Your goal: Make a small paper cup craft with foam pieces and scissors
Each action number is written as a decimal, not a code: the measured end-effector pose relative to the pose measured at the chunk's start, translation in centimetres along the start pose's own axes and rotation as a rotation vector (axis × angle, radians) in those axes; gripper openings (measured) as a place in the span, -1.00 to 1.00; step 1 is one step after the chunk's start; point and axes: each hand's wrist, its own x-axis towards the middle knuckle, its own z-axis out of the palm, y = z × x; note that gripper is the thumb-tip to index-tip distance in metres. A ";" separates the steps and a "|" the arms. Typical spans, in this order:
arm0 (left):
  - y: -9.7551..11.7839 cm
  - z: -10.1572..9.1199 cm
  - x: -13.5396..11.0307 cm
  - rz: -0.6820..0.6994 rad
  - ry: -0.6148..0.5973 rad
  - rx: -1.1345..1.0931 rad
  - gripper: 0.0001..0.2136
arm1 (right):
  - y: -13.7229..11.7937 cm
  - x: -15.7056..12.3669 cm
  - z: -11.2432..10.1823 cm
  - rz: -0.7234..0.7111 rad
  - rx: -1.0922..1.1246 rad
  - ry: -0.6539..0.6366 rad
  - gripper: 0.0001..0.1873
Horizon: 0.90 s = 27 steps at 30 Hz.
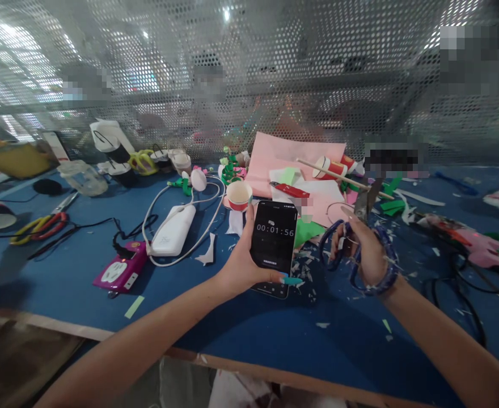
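Observation:
My left hand grips a black phone upright over the blue table; its screen reads 00:01:56. My right hand is closed around blue-handled scissors, blades pointing up and away, a bracelet on the wrist. Just beyond the phone stand a small paper cup with a red band and green paper pieces. Small paper scraps lie under both hands.
A white power bank with cable, a magenta device, red-yellow scissors, pink sheet, a wooden stick, and a glue gun with black cord lie about. A perforated metal screen closes the back.

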 end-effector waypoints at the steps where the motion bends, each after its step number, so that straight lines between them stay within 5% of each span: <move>1: 0.0 0.0 0.0 -0.001 -0.009 0.031 0.29 | 0.0 0.0 0.0 -0.003 0.003 0.004 -0.61; 6: -0.3 -0.4 0.0 -0.020 -0.044 0.072 0.25 | 0.0 0.0 0.1 -0.001 0.000 0.029 -0.62; 10: -0.4 -0.8 0.3 -0.075 0.001 -0.091 -0.16 | -0.2 -0.1 0.1 0.008 -0.021 0.048 -0.62; 27: -0.3 -2.0 1.7 -0.304 0.429 -0.322 -0.75 | -0.6 0.2 0.2 0.029 -0.069 0.061 -0.50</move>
